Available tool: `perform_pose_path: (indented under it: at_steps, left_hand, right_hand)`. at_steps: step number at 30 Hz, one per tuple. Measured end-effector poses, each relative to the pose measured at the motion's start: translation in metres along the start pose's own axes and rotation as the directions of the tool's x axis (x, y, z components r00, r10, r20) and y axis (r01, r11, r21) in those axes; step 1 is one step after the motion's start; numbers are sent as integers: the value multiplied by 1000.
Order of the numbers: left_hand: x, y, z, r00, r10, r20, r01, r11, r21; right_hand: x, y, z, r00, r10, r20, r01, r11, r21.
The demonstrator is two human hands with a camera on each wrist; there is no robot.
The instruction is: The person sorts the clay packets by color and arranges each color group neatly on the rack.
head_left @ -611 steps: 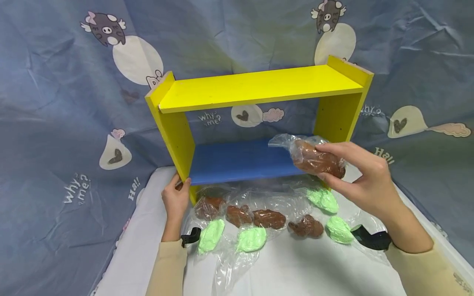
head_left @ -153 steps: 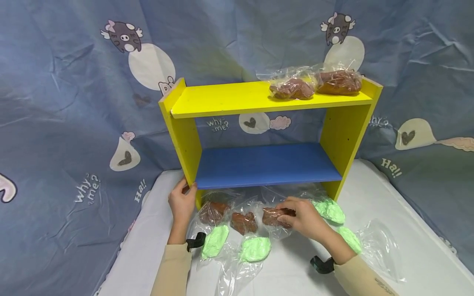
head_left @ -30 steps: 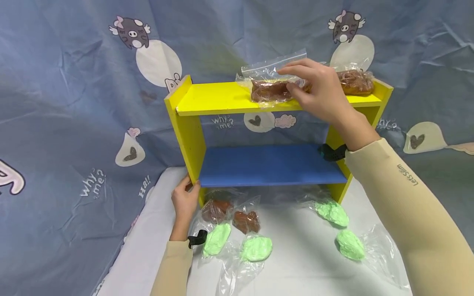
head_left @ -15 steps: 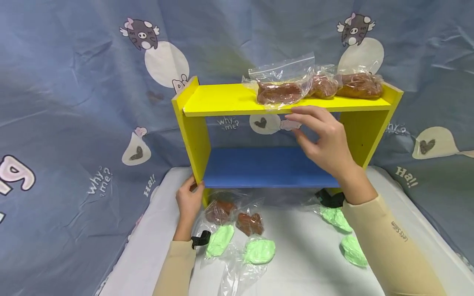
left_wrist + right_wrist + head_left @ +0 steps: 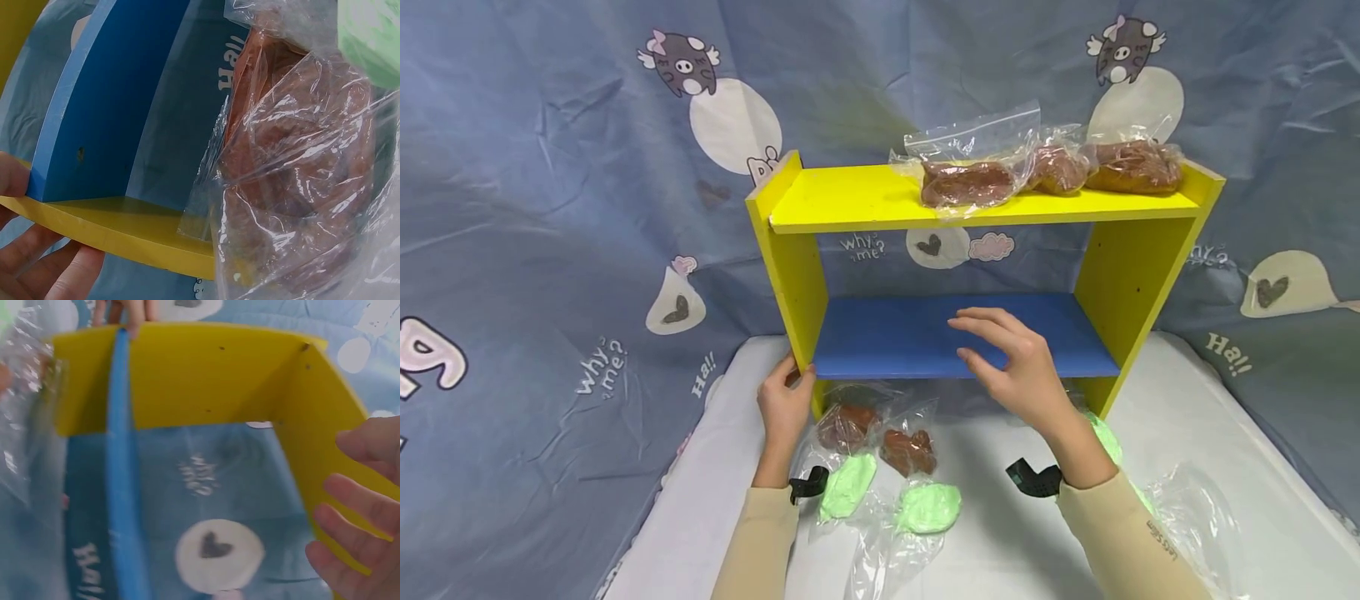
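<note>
Right hand [image 5: 1018, 375] empty, fingers loosely spread, mid-air before blue shelf [image 5: 955, 337]. Left hand [image 5: 784, 408] grips yellow rack [image 5: 790, 267] post. Between placements; next brown bag [image 5: 908, 450] lies below-left of right hand, needs a pinch.

Left hand [image 5: 37, 256] grips yellow shelf [image 5: 125, 225]; brown bag [image 5: 294, 187], seemingly touching

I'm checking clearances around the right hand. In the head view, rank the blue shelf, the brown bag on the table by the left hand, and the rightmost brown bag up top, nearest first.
1. Blue shelf, directly behind the right hand.
2. Brown bag on the table, lower left.
3. Rightmost brown bag up top, upper right.
</note>
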State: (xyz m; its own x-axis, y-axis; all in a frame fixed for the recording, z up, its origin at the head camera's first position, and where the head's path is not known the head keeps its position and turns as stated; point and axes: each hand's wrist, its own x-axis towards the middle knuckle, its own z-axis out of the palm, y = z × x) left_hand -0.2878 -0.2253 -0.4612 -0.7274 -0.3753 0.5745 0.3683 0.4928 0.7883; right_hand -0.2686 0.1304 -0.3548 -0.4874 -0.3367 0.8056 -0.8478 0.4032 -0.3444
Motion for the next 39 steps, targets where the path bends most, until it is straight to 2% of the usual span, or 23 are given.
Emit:
perform_pose_path:
  at_steps: [6, 12, 14, 21, 29, 39]
  left_hand:
    - [-1, -1, 0, 1000, -3, 3, 3, 1000, -5]
    - [0, -1, 1, 1000, 4, -4, -4, 1000, -14]
    - [0, 0, 1, 1000, 9, -5, -9, 1000, -16]
    - [0, 0, 1, 1000, 14, -2, -14, 1000, -23]
    - [-1, 0, 1, 1000, 5, 5, -5, 999, -32]
    - [-1, -2, 1, 1000, 1, 1, -1, 1000, -31]
  right_hand:
    - [-27, 7, 31, 993, 93, 73, -94, 995, 18]
    - [-45, 17, 57, 962, 201, 186, -200, 979, -21]
    - [-50, 19, 62, 958, 209, 197, -205, 978, -38]
    - [-63, 17, 75, 966, 188, 180, -179, 982, -62]
    - [-81, 17, 93, 931, 236, 278, -226, 972, -65]
    - [-97, 21, 109, 847, 316, 427, -324, 944, -56]
